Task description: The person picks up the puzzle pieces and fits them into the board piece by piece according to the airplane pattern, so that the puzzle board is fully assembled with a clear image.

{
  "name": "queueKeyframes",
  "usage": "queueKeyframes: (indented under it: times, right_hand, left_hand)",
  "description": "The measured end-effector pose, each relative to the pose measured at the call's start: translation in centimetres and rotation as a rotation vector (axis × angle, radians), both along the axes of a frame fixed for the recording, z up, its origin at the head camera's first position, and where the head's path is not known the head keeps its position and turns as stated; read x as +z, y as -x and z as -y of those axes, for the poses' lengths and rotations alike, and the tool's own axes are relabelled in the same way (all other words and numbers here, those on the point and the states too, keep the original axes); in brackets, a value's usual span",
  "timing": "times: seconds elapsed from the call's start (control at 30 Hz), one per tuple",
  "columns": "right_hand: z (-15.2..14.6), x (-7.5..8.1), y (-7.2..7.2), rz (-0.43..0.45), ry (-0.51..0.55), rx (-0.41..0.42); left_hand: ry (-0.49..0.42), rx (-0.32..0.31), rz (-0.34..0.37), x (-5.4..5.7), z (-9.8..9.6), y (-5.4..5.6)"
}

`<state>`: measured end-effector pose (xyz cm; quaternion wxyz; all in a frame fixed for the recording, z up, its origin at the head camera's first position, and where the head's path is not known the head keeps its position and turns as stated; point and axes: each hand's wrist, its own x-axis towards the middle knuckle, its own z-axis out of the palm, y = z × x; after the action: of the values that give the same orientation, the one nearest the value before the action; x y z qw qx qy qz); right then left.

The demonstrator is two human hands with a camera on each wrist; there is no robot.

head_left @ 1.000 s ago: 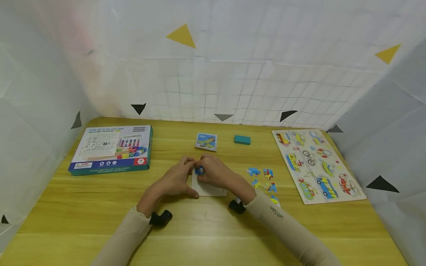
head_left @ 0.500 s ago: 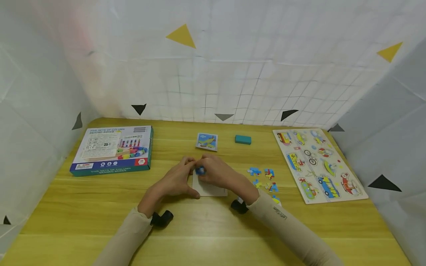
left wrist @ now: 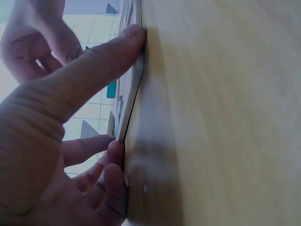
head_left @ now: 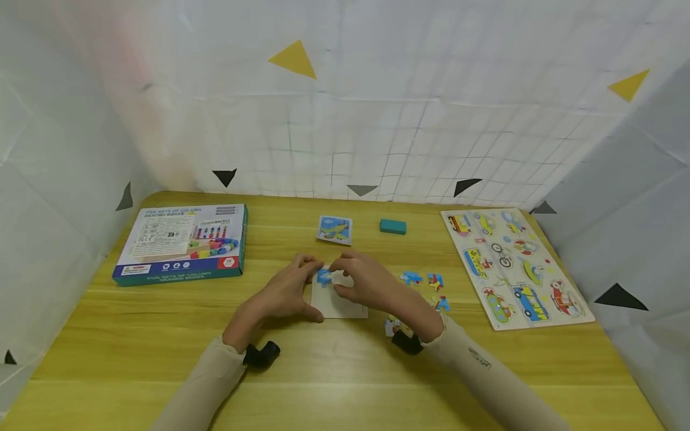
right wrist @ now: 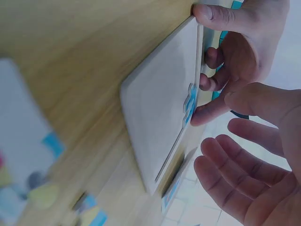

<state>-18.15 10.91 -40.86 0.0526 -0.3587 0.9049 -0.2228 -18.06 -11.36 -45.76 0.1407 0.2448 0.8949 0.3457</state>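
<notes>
A pale wooden puzzle tray (head_left: 339,308) lies on the table with a blue jigsaw piece (head_left: 324,277) in its far left corner. My left hand (head_left: 288,290) holds the tray by its left side, thumb at the near corner and fingers at the far one. Just above the tray, my right hand (head_left: 366,281) has loosely bent fingers with nothing between them. The right wrist view shows the blue piece (right wrist: 190,104) inside the raised rim, beside the left fingertips. Loose jigsaw pieces (head_left: 411,278) lie to the right, some partly hidden by the right forearm.
Behind the tray lies a small airplane picture card (head_left: 334,230), with a teal block (head_left: 393,226) to its right. A beaded-toy box (head_left: 180,242) occupies the left rear. At the right is a large vehicle puzzle board (head_left: 514,266). White sheeting surrounds the table.
My right hand has let go of the blue jigsaw piece and drawn back to the right, its fingers spreading. The piece stays in the tray's corner. My left hand has kept its place.
</notes>
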Motion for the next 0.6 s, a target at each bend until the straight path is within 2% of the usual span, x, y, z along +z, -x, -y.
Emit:
queueKeyframes:
  times: [0.23,0.6]
  right_hand:
    - [-1.9,-0.1,-0.9,-0.039,0.003,-0.059]
    - [-5.2,-0.6,-1.3,-0.086,0.024,-0.082]
  left_hand:
    - [0.003,0.0,-0.012,0.0,0.1,-0.1]
    - [-0.008,0.008,-0.001,0.1,0.0,-0.1]
